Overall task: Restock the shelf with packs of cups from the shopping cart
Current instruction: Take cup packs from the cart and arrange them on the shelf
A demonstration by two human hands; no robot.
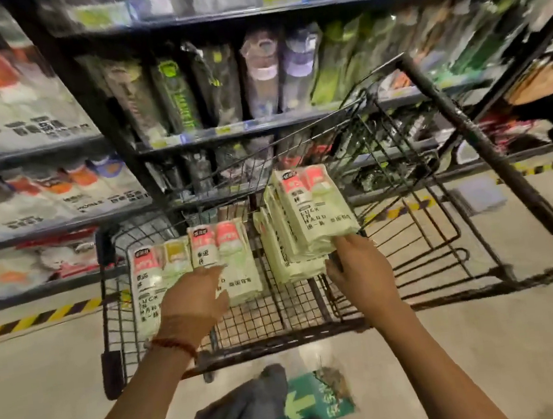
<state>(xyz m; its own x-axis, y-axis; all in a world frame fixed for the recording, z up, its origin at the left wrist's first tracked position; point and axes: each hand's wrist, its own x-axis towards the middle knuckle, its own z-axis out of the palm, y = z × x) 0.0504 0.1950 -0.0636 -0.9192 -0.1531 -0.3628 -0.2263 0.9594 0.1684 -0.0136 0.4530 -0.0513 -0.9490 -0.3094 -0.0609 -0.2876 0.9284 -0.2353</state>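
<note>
Stack of cup packs [316, 211] raised over the shopping cart [283, 342], its lower end gripped by the right hand [361, 268], loose cup packs [238, 251] inside the cart's left side, left hand [192, 298] laid on them, grasp unclear, shelf [224, 130] beyond the cart

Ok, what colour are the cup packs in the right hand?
Cup packs: pale green with red tops; head view.

Both bare arms outstretched, left hand [194, 298] flat with fingers straight, right hand [361, 268] seemingly curled round packs [316, 211].
</note>
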